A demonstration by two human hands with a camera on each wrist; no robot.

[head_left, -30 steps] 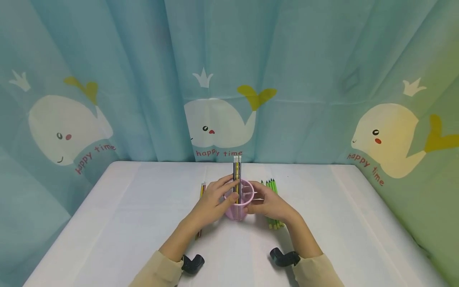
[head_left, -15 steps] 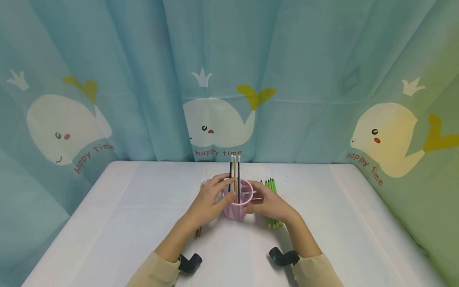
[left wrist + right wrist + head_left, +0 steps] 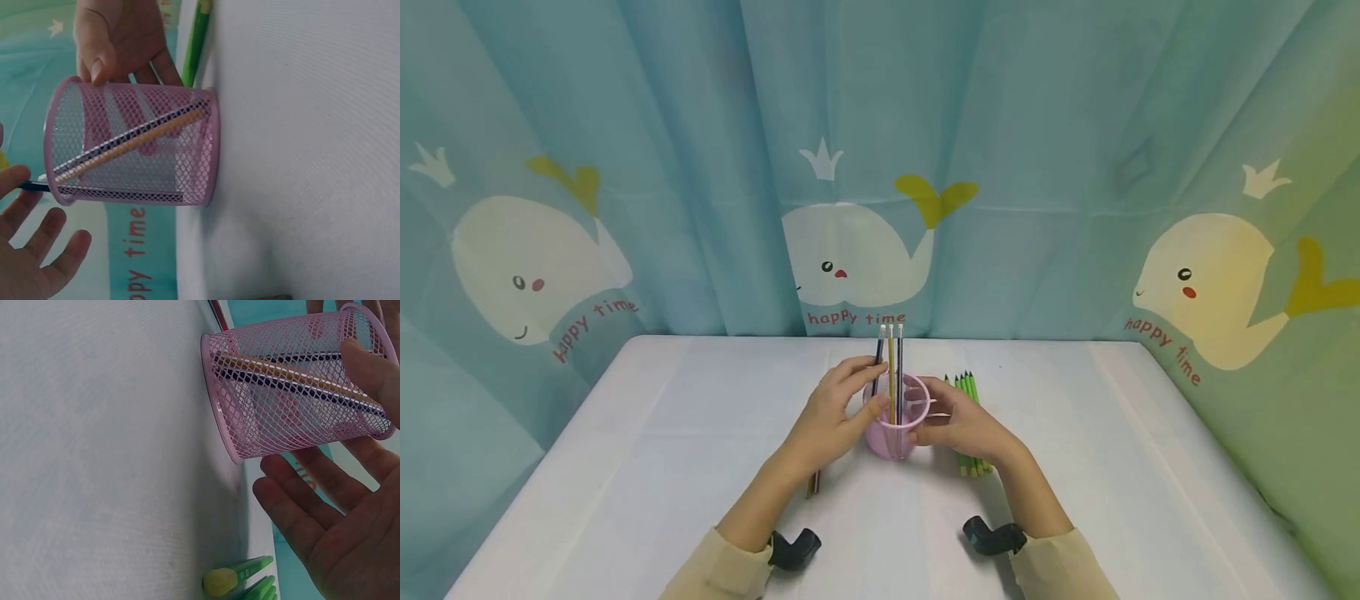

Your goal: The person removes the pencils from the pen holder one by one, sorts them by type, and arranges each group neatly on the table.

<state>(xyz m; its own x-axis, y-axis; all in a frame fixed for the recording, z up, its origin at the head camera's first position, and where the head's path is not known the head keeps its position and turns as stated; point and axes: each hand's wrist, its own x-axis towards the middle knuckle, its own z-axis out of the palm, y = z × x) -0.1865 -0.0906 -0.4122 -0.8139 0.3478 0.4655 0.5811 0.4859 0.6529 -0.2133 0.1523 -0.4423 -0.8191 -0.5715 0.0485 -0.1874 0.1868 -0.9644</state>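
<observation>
A pink mesh pencil cup [image 3: 880, 442] stands on the white table [image 3: 700, 467] between my two hands. My right hand [image 3: 966, 427] grips it from the right, with the thumb near the rim and fingers behind the mesh. Three pencils stand inside, their eraser ends above the rim: a yellow pencil [image 3: 891, 367], a dark striped pencil [image 3: 900, 358] at right and a dark pencil [image 3: 879, 347] leaning left. At the left rim, my left hand [image 3: 831, 417] has its thumb and fingers spread loosely, a fingertip touching the leaning pencil; the other fingers [image 3: 74, 245] stand apart from the cup.
Several green pencils [image 3: 968, 392] lie in a row on the table, partly under my right hand. Beneath my left forearm, a few striped pencils [image 3: 814, 483] show mostly hidden. Behind the table's far edge hangs a blue whale-print curtain [image 3: 1037, 125].
The three pencils, bunched together between my left fingers a second ago, have fanned apart in the cup. My left hand has shifted slightly left and loosened; the right hand stays on the cup.
</observation>
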